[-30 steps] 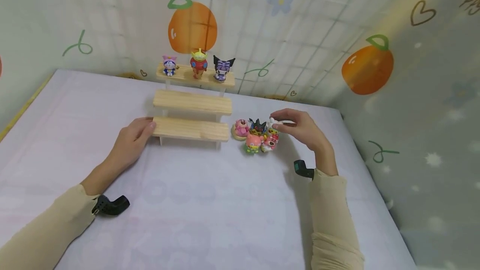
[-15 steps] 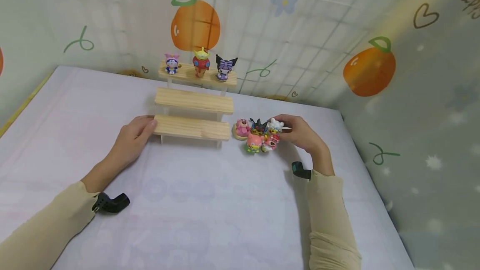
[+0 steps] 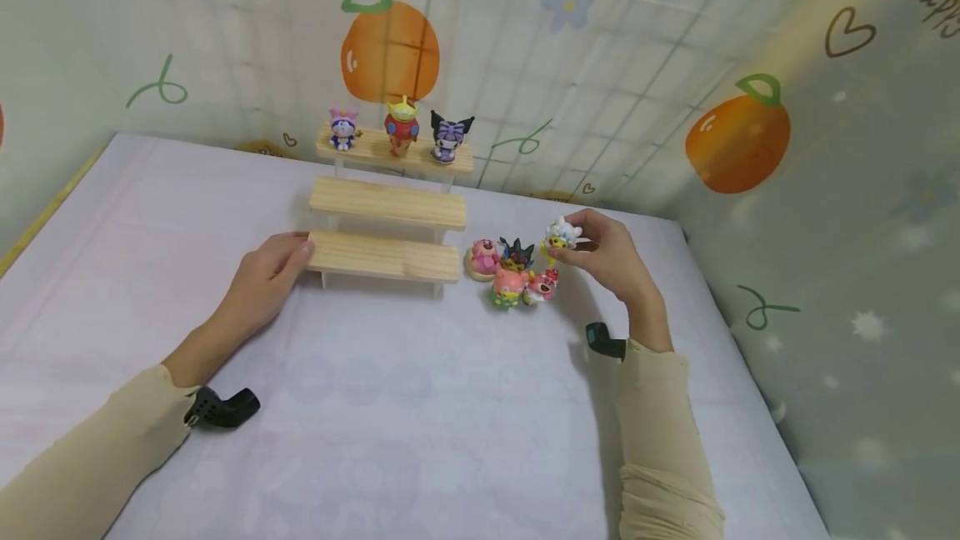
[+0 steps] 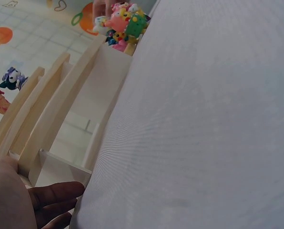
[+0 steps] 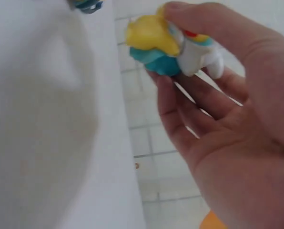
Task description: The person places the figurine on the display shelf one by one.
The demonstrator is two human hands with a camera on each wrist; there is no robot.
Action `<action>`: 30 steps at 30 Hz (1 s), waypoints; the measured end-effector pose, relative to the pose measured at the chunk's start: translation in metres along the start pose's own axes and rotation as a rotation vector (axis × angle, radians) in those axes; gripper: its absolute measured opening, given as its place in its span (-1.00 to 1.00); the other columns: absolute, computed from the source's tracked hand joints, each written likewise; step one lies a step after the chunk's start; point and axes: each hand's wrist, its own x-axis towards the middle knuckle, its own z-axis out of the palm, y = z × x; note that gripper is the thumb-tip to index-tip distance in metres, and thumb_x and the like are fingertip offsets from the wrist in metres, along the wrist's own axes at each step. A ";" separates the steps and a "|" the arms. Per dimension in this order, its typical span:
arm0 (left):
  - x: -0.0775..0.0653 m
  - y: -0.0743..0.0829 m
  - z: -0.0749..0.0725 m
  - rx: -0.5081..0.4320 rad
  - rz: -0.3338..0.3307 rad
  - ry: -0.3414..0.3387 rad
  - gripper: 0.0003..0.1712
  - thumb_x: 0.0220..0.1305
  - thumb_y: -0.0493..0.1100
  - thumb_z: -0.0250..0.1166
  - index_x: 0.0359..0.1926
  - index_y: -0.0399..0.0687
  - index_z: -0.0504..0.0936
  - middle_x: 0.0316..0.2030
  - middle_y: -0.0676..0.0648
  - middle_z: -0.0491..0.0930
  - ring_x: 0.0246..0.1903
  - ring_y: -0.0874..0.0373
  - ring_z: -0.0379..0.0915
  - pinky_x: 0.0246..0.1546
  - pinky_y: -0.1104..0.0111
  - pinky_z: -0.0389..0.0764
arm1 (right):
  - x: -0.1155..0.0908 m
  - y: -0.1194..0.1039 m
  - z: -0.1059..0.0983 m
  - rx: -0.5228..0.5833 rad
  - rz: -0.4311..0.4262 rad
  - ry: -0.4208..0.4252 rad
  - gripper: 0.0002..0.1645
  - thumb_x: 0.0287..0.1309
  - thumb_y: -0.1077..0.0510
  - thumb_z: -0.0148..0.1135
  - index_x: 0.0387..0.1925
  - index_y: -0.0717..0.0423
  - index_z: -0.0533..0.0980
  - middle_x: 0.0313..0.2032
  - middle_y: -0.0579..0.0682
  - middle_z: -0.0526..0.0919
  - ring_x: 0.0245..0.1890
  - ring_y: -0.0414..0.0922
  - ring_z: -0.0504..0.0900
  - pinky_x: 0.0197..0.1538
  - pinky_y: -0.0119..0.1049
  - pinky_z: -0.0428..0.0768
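Observation:
My right hand (image 3: 611,252) pinches a small figurine (image 3: 561,236) with a white fluffy top and a yellow face, held just above the table. In the right wrist view the figurine (image 5: 166,45) shows yellow, teal and white parts between thumb and fingers. My left hand (image 3: 262,282) is at the left end of the lowest step of a three-step wooden display stand (image 3: 382,255). The left wrist view shows that hand's fingers (image 4: 56,194) reaching down beside the stand's white leg, thumb side on the wood.
Several figurines cluster right of the stand: a pink bear (image 3: 484,255), a black-eared one (image 3: 517,254), a pink-and-green one (image 3: 507,286) and a red-and-white one (image 3: 541,286). Three more figurines, including a purple one (image 3: 447,138), stand on the top step. A printed curtain (image 3: 622,65) hangs behind the table.
My right hand has taken hold of the white-topped figurine and lifted it up from the cluster, slightly to the right. The left hand stays at the stand.

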 end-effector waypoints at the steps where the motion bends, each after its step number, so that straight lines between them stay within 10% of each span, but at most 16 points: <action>1: 0.000 0.000 0.000 0.000 0.002 0.001 -0.43 0.69 0.03 0.01 0.31 -0.37 0.59 0.39 -0.39 0.47 0.47 -0.33 0.31 0.49 -0.21 0.25 | 0.000 -0.002 -0.001 0.011 -0.019 0.026 -0.45 0.20 0.17 0.56 0.17 0.19 0.55 0.01 0.15 0.72 -0.06 -0.01 0.71 0.04 -0.49 0.68; 13: 0.000 -0.001 0.000 -0.001 0.006 0.000 -0.42 0.69 0.03 0.00 0.30 -0.38 0.59 0.37 -0.40 0.48 0.45 -0.34 0.32 0.48 -0.22 0.27 | -0.002 -0.029 -0.003 0.056 -0.113 0.146 -0.43 0.17 0.28 0.55 0.22 0.17 0.59 0.06 0.05 0.66 -0.01 -0.25 0.63 0.17 -0.51 0.62; 30: 0.004 -0.005 0.004 0.018 -0.010 -0.002 -0.37 0.69 0.09 -0.03 0.31 -0.38 0.58 0.38 -0.38 0.48 0.47 -0.32 0.31 0.49 -0.22 0.27 | 0.007 -0.108 0.042 0.089 -0.224 0.155 -0.44 0.14 0.26 0.59 0.19 0.18 0.64 0.08 0.10 0.72 0.10 -0.02 0.72 0.25 -0.25 0.68</action>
